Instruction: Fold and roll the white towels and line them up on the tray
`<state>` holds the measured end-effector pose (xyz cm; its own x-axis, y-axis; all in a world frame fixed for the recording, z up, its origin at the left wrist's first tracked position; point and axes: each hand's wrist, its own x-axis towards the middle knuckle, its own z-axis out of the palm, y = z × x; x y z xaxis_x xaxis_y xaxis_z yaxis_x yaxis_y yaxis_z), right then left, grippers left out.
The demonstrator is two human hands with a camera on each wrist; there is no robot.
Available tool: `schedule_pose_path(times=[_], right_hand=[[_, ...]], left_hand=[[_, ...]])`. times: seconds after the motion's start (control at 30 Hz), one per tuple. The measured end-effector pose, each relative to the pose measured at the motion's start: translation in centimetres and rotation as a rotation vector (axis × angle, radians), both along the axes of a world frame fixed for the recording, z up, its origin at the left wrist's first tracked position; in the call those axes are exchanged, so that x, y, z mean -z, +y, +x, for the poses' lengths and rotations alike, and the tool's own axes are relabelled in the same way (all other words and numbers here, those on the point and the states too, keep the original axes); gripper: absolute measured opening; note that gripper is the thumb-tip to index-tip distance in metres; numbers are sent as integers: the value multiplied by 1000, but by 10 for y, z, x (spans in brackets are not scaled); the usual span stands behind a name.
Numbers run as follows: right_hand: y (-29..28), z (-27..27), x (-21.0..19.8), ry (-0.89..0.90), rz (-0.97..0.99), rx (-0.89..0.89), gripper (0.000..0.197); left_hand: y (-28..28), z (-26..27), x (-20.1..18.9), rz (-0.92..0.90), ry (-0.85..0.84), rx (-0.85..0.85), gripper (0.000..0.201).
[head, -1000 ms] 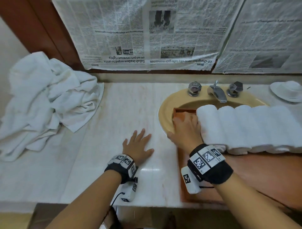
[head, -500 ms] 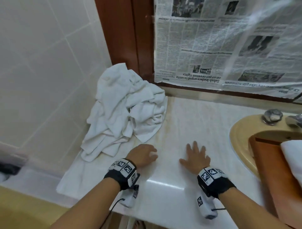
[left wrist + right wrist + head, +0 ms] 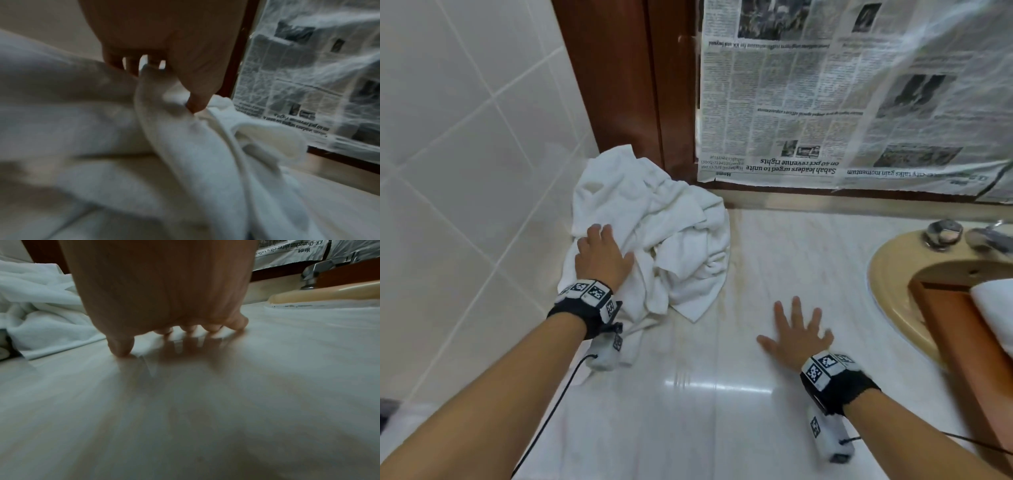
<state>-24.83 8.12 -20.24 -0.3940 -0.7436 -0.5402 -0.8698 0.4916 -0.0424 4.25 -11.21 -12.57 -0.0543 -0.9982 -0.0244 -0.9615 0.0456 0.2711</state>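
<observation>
Left grip pinching crumpled white towel heap; right grip splayed flat on counter

We see the loose white towels heaped in a crumpled pile at the far left of the counter, against the tiled wall and wooden frame, folds hanging toward the near edge. At the far right, one rolled white towel lies on the brown wooden tray, which sits over the sink.
</observation>
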Motion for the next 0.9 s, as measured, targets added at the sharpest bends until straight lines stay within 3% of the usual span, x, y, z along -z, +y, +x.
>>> schedule_pose_path(times=[0.17,0.27,0.43,0.6,0.67,0.77,0.9], right_hand=[[-3,-2,1,22,18,-24,88],[-3,-5,1,9,13,-29,88],[0,-8,-5,-2,-12,-55,87],[-8,-11,-30,-54,6,-37,76],[-15,-14,-47,-160,-45,-20,65],[-34,-14,-89,-474,-214,47,61],[-65,-1,-177,-664,-608,-29,54]], left_hand=[[-2,16,-1,-125,31,40,42],[-5,20,-15,-149,62,54,30],[10,17,-54,-221,191,-48,28],[28,7,-101,-210,387,-34,29],[34,3,-123,-246,531,-1,24],[48,-11,-157,-269,739,78,16],[66,-39,-203,-240,810,165,22]])
